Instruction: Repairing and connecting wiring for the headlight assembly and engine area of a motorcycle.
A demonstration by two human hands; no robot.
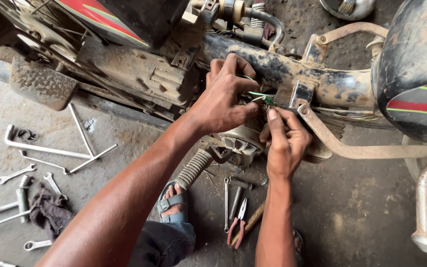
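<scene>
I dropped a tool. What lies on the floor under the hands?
Red-handled pliers, a slim metal spanner and a wooden-handled tool lie on the dirty concrete floor. The right forearm covers whatever lies beyond.

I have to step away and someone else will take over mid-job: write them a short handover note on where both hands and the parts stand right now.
Left hand: fingers pinched on the green wire beside the motorcycle frame tube.
Right hand: fingertips on the same wire ends from below, just above the engine.
Red-handled pliers lie on the floor beneath the hands, next to a spanner; more spanners and a rag lie further off on the left-hand side.
Done: wire ends are out and in hand.
Left: whether they are joined cannot be seen; nothing is tucked back yet.
</scene>
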